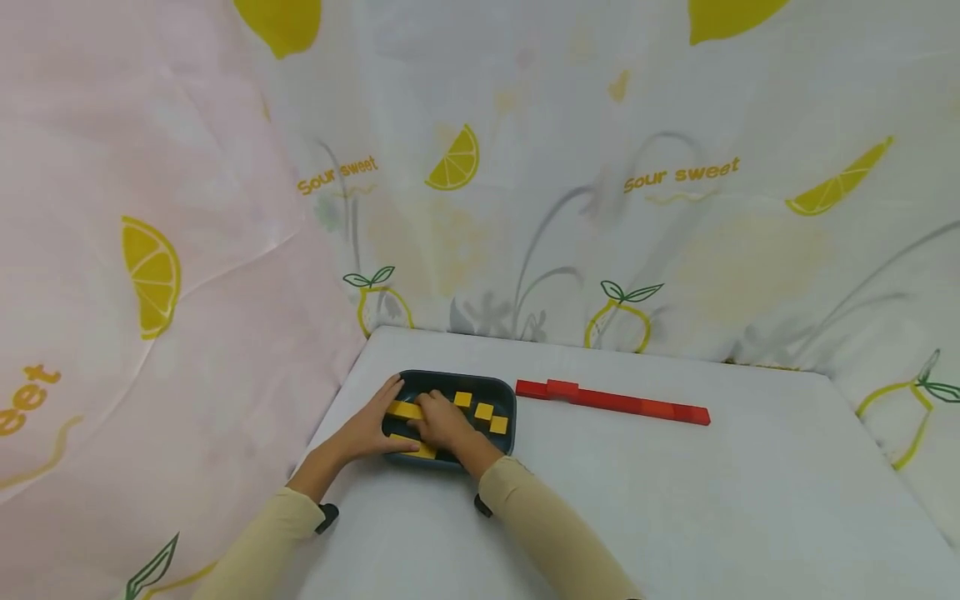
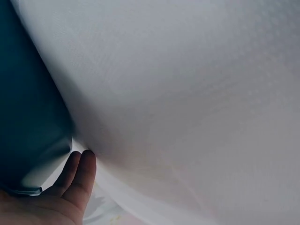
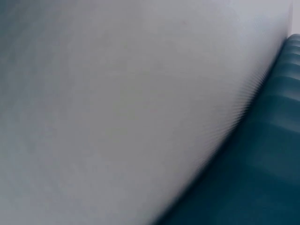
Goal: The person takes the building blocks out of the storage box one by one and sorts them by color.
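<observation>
A dark blue-green tray (image 1: 491, 385) sits on the white table, with yellow blocks inside. My left hand (image 1: 365, 429) spans its left end, thumb stretched over a near yellow strip (image 1: 423, 451) and fingers toward the far rim. In the left wrist view, two straight fingers (image 2: 82, 180) show beside the tray's outer wall (image 2: 28, 103). My right hand (image 1: 446, 423) reaches into the tray, its curled fingers pinching the right end of a yellow block (image 1: 403, 410); the fingertips are partly hidden. The right wrist view shows only the tray's ribbed side (image 3: 253, 173) and tabletop.
Separate yellow cubes (image 1: 483, 412) lie in the tray's right part. Right of the tray, a long row of red blocks (image 1: 622, 403) lies on the table (image 1: 675, 500), with one red block (image 1: 562, 388) against its far side. Lemon-printed cloth (image 1: 525, 208) hangs behind and at the left.
</observation>
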`<state>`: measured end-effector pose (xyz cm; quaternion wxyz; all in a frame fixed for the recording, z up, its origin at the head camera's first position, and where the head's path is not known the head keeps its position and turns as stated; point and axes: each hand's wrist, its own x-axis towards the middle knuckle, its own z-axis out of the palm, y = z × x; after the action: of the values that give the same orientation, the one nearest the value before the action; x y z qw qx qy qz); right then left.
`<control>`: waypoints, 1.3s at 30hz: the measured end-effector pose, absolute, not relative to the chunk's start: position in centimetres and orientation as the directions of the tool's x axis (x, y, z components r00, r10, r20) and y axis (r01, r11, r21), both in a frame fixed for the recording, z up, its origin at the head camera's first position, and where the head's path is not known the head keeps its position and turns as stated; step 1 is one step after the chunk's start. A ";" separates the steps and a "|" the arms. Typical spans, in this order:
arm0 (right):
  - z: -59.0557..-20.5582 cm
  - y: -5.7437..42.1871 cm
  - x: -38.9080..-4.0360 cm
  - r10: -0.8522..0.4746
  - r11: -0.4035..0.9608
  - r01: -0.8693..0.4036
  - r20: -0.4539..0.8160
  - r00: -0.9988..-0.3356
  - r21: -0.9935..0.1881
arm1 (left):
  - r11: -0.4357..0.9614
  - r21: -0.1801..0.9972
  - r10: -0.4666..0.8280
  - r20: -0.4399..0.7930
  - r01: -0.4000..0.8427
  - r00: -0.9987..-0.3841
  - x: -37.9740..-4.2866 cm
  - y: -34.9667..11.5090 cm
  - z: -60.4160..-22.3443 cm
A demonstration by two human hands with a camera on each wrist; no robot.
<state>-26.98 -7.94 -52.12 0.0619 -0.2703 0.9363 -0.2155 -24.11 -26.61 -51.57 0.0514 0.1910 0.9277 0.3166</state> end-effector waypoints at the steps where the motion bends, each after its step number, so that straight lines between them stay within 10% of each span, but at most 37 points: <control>1: -52.1 -7.9 -26.9 -0.535 0.763 -0.483 0.000 -0.845 -0.430 | 0.729 0.604 0.388 0.021 0.321 -0.922 -24.1 -26.7 -51.6; 39: -49.5 -6.4 -25.8 -0.609 0.680 -0.632 0.194 -0.769 -0.371 | 0.769 0.572 0.382 -0.050 0.287 -0.923 -24.0 -28.9 -51.2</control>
<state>-25.83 -6.40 -49.52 -0.0273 -0.3387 0.9161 -0.2127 -24.05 -28.95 -51.17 0.0818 0.1786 0.9368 0.2895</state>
